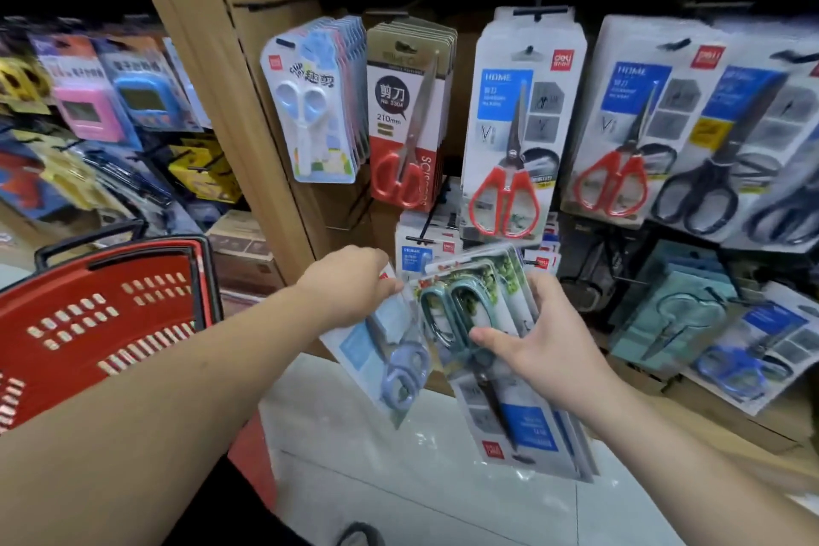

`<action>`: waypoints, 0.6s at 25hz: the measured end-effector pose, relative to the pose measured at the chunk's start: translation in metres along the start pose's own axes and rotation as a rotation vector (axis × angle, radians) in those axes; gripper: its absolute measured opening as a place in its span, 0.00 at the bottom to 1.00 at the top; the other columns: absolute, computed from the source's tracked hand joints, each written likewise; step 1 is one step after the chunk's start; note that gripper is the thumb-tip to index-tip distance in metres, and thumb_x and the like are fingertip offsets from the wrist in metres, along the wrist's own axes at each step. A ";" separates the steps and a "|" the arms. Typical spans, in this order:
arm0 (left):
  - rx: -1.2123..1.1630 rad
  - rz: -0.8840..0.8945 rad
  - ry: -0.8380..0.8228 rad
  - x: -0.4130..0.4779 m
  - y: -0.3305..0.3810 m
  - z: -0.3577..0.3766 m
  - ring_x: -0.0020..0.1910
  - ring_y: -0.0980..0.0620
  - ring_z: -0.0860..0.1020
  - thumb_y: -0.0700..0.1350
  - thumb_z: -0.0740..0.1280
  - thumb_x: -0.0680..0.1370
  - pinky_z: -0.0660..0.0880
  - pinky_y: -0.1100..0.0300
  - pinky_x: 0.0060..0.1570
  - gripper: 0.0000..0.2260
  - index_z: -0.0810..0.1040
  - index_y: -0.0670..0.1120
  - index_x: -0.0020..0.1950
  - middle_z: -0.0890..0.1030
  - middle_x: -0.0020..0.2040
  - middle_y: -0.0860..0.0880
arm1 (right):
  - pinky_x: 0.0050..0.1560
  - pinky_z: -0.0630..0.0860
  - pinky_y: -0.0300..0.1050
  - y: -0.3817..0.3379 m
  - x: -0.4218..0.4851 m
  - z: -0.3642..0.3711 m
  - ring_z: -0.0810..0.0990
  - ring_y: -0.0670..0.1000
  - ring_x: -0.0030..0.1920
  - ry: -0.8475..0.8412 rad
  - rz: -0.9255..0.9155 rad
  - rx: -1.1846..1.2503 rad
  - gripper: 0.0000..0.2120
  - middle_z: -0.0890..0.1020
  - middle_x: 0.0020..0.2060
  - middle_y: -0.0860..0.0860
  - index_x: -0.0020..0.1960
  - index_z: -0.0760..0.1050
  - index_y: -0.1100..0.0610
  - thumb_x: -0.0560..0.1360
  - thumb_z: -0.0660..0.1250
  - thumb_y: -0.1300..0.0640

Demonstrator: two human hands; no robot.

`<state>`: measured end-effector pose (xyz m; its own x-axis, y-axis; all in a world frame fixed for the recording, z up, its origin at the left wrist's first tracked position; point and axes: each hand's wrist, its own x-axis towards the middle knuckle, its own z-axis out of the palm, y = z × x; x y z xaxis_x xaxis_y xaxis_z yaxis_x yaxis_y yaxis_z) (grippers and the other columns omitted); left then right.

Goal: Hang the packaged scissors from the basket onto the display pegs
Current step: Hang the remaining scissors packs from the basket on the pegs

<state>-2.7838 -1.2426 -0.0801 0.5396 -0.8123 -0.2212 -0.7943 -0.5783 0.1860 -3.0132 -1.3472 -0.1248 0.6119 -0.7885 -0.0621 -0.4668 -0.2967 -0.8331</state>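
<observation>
Left hand pinches one glossy lilac-handled pack; right hand clasps a stack of green-handled blister packs.

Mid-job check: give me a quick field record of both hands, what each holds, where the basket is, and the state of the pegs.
left hand: grips the top of a pack with lilac-handled scissors, hanging down
right hand: holds a stack of packs, teal-handled scissors in front, upside down
basket: red, to the left, contents hidden
display pegs: upper row full, red-handled scissors at centre
packs hung now: neither held pack
</observation>
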 end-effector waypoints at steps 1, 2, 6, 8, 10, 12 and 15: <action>0.030 -0.003 0.007 0.007 -0.001 0.003 0.42 0.45 0.75 0.60 0.63 0.85 0.69 0.53 0.40 0.19 0.67 0.51 0.39 0.73 0.38 0.51 | 0.54 0.81 0.50 0.003 0.001 0.004 0.82 0.41 0.48 -0.016 0.010 0.003 0.28 0.82 0.48 0.40 0.59 0.68 0.44 0.69 0.83 0.47; 0.026 0.010 0.027 0.015 -0.002 0.003 0.42 0.45 0.76 0.61 0.63 0.84 0.70 0.52 0.40 0.19 0.67 0.51 0.40 0.74 0.38 0.51 | 0.51 0.80 0.44 0.006 0.003 0.008 0.82 0.38 0.46 -0.038 0.022 0.004 0.28 0.82 0.47 0.39 0.58 0.69 0.44 0.69 0.83 0.48; -0.158 0.088 -0.050 0.044 -0.012 0.004 0.44 0.50 0.80 0.52 0.76 0.78 0.74 0.56 0.38 0.11 0.77 0.49 0.48 0.82 0.44 0.52 | 0.39 0.73 0.29 0.019 0.014 0.025 0.81 0.31 0.45 -0.090 0.040 0.028 0.26 0.84 0.45 0.38 0.55 0.69 0.43 0.69 0.84 0.52; -0.308 0.105 -0.164 0.055 -0.018 0.013 0.49 0.53 0.82 0.46 0.76 0.79 0.79 0.57 0.48 0.08 0.78 0.53 0.52 0.85 0.49 0.54 | 0.43 0.74 0.32 0.024 0.020 0.030 0.82 0.32 0.46 -0.086 0.060 0.038 0.27 0.84 0.46 0.38 0.55 0.68 0.42 0.69 0.84 0.52; -0.371 0.139 -0.221 0.069 -0.025 0.026 0.53 0.48 0.84 0.43 0.75 0.80 0.81 0.49 0.58 0.09 0.79 0.55 0.54 0.86 0.52 0.50 | 0.44 0.76 0.35 0.029 0.027 0.034 0.82 0.33 0.46 -0.094 0.081 0.036 0.27 0.84 0.47 0.38 0.55 0.68 0.42 0.68 0.84 0.52; -0.349 0.173 -0.264 0.079 -0.029 0.035 0.53 0.42 0.84 0.42 0.73 0.80 0.81 0.44 0.58 0.10 0.80 0.55 0.58 0.86 0.52 0.47 | 0.44 0.78 0.33 0.031 0.032 0.036 0.82 0.33 0.46 -0.093 0.096 0.043 0.27 0.84 0.47 0.39 0.55 0.68 0.42 0.69 0.84 0.52; -0.409 0.165 -0.170 0.091 -0.029 0.044 0.49 0.45 0.84 0.40 0.72 0.80 0.83 0.53 0.53 0.11 0.83 0.50 0.62 0.86 0.49 0.46 | 0.39 0.76 0.29 0.035 0.035 0.037 0.83 0.34 0.46 -0.086 0.107 0.061 0.27 0.85 0.47 0.39 0.56 0.69 0.42 0.69 0.84 0.53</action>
<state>-2.7240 -1.2969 -0.1482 0.3349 -0.8919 -0.3039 -0.6720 -0.4521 0.5865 -2.9847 -1.3653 -0.1764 0.6145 -0.7638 -0.1975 -0.4946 -0.1780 -0.8507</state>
